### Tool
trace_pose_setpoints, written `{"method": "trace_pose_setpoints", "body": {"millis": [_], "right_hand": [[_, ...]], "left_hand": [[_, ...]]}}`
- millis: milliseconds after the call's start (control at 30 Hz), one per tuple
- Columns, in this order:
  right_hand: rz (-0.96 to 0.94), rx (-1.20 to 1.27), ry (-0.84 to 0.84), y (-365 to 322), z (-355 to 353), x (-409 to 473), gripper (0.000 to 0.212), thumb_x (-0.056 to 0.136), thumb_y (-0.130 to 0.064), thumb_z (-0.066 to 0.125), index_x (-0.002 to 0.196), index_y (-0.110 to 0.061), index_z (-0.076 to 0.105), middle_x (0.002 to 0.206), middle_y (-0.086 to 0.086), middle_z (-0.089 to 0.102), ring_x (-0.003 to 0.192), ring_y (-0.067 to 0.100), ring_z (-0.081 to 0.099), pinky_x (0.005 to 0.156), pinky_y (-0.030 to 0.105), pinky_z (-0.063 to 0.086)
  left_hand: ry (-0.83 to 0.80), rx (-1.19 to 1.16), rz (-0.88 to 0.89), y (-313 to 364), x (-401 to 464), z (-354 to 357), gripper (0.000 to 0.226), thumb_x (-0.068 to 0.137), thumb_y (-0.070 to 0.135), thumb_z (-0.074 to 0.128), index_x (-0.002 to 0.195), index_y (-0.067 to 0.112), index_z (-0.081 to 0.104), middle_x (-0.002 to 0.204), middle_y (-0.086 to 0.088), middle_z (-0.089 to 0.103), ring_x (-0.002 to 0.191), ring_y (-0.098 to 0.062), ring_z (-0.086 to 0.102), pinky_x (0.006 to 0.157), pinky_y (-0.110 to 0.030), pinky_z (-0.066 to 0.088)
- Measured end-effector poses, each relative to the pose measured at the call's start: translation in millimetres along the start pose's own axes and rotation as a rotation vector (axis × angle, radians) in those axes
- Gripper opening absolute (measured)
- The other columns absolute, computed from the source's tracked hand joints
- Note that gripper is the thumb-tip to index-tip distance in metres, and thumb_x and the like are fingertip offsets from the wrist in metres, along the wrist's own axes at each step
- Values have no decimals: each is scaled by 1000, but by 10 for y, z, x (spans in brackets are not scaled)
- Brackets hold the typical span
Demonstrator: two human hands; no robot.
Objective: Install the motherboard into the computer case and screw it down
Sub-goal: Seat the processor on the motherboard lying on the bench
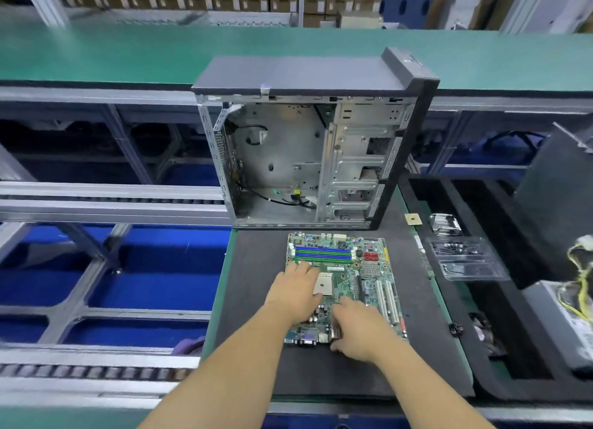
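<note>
A green motherboard (pixel 340 252) with blue and green memory slots lies flat on a black mat (pixel 256 284) in front of me. Behind it a grey computer case (pixel 288 159) stands upright, its open side facing me and its inside bare apart from a few cables. My left hand (pixel 293 292) rests palm down on the board's left part, fingers spread beside the processor socket. My right hand (pixel 359 329) is at the board's near edge by the rear ports, with the fingers on top and the thumb against the edge, pinching it.
A clear plastic tray (pixel 465 258) holding small dark screws sits to the right, beyond it a small square chip (pixel 412 219) and a metal part (pixel 446 225). A power supply (pixel 564 319) with yellow wires lies at the far right. Conveyor rails (pixel 112 197) run on the left.
</note>
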State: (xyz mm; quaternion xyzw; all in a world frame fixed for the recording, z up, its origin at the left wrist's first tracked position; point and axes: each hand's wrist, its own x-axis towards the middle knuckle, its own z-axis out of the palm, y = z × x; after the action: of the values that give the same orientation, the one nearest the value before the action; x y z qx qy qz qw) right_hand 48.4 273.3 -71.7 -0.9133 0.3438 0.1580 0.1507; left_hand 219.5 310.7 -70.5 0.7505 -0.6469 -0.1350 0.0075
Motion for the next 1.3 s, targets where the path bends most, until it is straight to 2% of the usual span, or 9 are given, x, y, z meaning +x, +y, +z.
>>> {"method": "trace_pose_setpoints", "body": {"millis": [67, 133, 233, 400, 567, 700, 767, 1000, 1300], "right_hand": [[-4, 137, -73, 97, -169, 110, 42, 78, -63, 75, 86, -25, 59, 90, -7, 60, 83, 16, 56, 70, 34, 41], [73, 361, -8, 193, -259, 219, 43, 87, -60, 69, 81, -18, 65, 76, -5, 64, 68, 13, 56, 64, 33, 47], [128, 281, 108, 265, -257, 380, 28, 97, -43, 64, 84, -19, 58, 87, -2, 64, 78, 16, 62, 76, 38, 57], [49, 153, 73, 251, -324, 574, 23, 92, -44, 64, 93, -21, 58, 96, -1, 61, 86, 19, 62, 76, 36, 58], [68, 210, 37, 264, -300, 633, 13, 89, -33, 60, 85, -20, 58, 83, -1, 59, 75, 21, 60, 60, 29, 48], [28, 162, 163, 290, -376, 676, 15, 98, -24, 49, 91, -14, 59, 92, 4, 61, 86, 25, 62, 71, 35, 52], [5, 142, 216, 313, -421, 716, 21, 103, -22, 45, 102, -11, 63, 101, 6, 66, 93, 27, 65, 77, 37, 53], [81, 441, 274, 401, -361, 775, 19, 104, -31, 56, 109, -21, 72, 99, -4, 73, 90, 16, 64, 81, 33, 53], [169, 478, 326, 493, -240, 737, 18, 101, -28, 60, 90, -25, 74, 77, -16, 65, 73, 5, 60, 74, 34, 53]], "left_hand": [[-24, 18, -23, 17, 39, 60, 50, 97, 36, 49, 143, 18, 38, 139, -4, 40, 127, -26, 36, 100, -42, 38], [-37, 28, -39, 22, 73, 108, 49, 97, 32, 48, 143, 18, 38, 139, -4, 39, 127, -26, 35, 103, -42, 34], [-6, 67, -28, -18, 112, 167, 51, 97, 39, 44, 144, 21, 37, 138, -1, 41, 125, -24, 37, 105, -42, 29], [19, 117, -19, -74, 215, 183, 65, 90, 56, 41, 146, 24, 35, 136, 2, 43, 127, -23, 38, 106, -42, 25], [35, 86, -57, -19, 273, 212, 56, 80, 59, 40, 126, 28, 45, 120, 5, 45, 114, -20, 39, 99, -40, 27], [41, 67, -71, -3, 244, 212, 50, 73, 60, 40, 110, 26, 46, 109, 6, 44, 106, -19, 40, 93, -39, 29], [50, 50, -54, -20, 217, 233, 51, 73, 60, 42, 112, 26, 46, 109, 6, 44, 106, -19, 41, 94, -38, 29], [119, 39, 8, -133, 115, 387, 70, 87, 73, 32, 139, 27, 40, 126, 7, 41, 119, -18, 36, 107, -36, 27], [135, 81, 192, -238, 311, 364, 69, 87, 71, 39, 136, 23, 46, 133, 4, 42, 126, -20, 38, 112, -39, 24]]}}
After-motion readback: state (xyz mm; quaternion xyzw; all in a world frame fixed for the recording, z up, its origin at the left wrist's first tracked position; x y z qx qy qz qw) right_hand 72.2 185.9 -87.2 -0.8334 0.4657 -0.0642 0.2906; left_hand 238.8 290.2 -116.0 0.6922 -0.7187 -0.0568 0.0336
